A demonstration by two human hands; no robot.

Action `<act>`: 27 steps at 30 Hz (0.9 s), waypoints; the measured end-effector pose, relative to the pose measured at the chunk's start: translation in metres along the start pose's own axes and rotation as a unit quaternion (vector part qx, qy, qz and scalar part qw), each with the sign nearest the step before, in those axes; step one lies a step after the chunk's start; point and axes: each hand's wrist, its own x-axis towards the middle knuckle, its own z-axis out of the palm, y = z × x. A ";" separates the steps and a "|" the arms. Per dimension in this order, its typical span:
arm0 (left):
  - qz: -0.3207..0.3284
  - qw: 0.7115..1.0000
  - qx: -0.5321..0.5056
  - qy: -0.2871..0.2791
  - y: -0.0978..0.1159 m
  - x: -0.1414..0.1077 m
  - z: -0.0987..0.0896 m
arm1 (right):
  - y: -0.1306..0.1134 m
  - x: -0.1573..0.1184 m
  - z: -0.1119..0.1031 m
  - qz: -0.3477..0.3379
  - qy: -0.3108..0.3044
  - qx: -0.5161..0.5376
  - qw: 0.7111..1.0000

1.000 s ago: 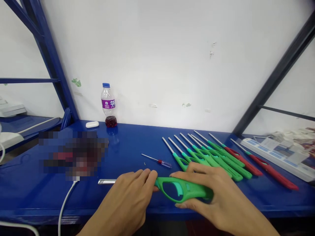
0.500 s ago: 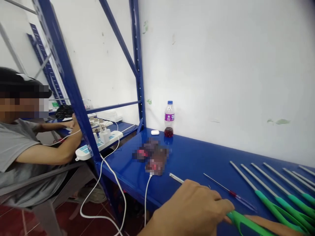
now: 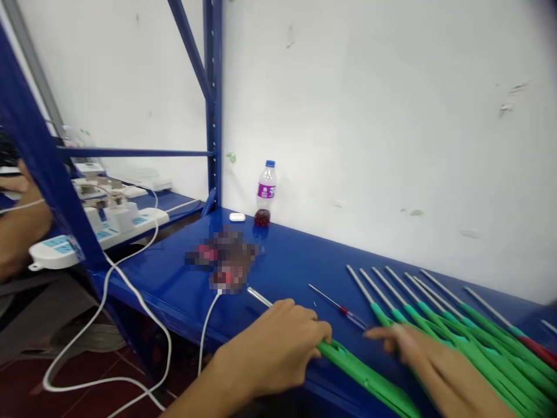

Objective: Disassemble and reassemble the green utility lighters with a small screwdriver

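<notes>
Green lighter (image 3: 365, 376) is held in the palm-down left hand (image 3: 289, 339); the right hand (image 3: 420, 348) extends beside the screwdriver (image 3: 344, 311), hold unclear

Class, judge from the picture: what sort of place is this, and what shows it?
Probably a small workshop: what look like long-necked lighters lie in a row on a blue bench, a screwdriver lies nearby, and a power strip holding plugs sits further left.

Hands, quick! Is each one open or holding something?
Left hand: closed, holding a green lighter.
Right hand: by the screwdriver; too blurred to tell its grip.
</notes>
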 end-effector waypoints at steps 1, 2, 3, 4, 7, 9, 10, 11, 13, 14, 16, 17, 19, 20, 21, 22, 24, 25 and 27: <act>0.000 1.000 -0.005 0.001 -0.001 -0.001 0.001 | 0.001 0.005 -0.002 0.019 0.005 -0.010 1.000; -0.002 1.000 -0.009 0.000 -0.002 -0.002 0.001 | 0.002 0.009 -0.001 0.039 0.017 -0.024 0.999; -0.009 1.000 -0.009 -0.003 -0.003 -0.003 0.003 | 0.002 0.013 0.002 0.049 0.046 -0.043 0.997; -0.015 1.000 -0.006 -0.001 -0.004 -0.003 0.004 | 0.001 0.016 0.007 0.039 0.045 -0.055 0.997; -0.032 0.999 -0.014 0.000 -0.006 -0.002 0.009 | -0.002 0.022 0.024 -0.017 0.009 -0.067 0.998; -0.043 0.999 -0.029 -0.004 -0.007 0.000 0.011 | -0.004 0.024 0.030 -0.042 -0.019 -0.071 0.996; -0.047 0.998 -0.037 -0.008 -0.007 0.002 0.011 | -0.004 0.025 0.030 -0.049 -0.029 -0.076 0.995; -0.051 0.998 -0.042 -0.011 -0.007 0.003 0.011 | -0.004 0.025 0.029 -0.053 -0.036 -0.081 0.995; -0.057 0.997 -0.046 -0.014 -0.006 0.004 0.010 | -0.004 0.026 0.024 -0.053 -0.042 -0.086 0.994; -0.057 0.997 -0.045 -0.014 -0.006 0.005 0.010 | -0.003 0.026 0.023 -0.050 -0.041 -0.085 0.994; -0.057 0.997 -0.040 -0.014 -0.008 0.006 0.011 | -0.002 0.026 0.021 -0.038 -0.038 -0.083 0.995; -0.056 0.998 -0.040 -0.014 -0.011 0.006 0.012 | -0.001 0.025 0.021 -0.028 -0.037 -0.083 0.995; -0.059 0.997 -0.043 -0.020 -0.017 0.006 0.014 | -0.001 0.023 0.024 -0.006 -0.038 -0.079 0.996; -0.063 0.997 -0.047 -0.021 -0.020 0.006 0.015 | 0.000 0.022 0.025 0.007 -0.039 -0.075 0.996; -0.069 0.996 -0.050 -0.020 -0.024 0.007 0.015 | 0.000 0.021 0.026 0.018 -0.039 -0.069 0.997; -0.072 0.996 -0.052 -0.018 -0.027 0.007 0.016 | -0.001 0.020 0.027 0.027 -0.035 -0.064 0.997; -0.075 0.996 -0.046 -0.003 -0.032 0.009 0.015 | -0.002 0.019 0.025 0.036 -0.029 -0.057 0.997; -0.076 0.996 -0.034 0.008 -0.035 0.011 0.014 | -0.002 0.019 0.022 0.036 -0.024 -0.053 0.998; -0.084 0.996 -0.001 0.026 -0.039 0.016 0.013 | -0.003 0.019 0.013 0.035 -0.010 -0.043 0.998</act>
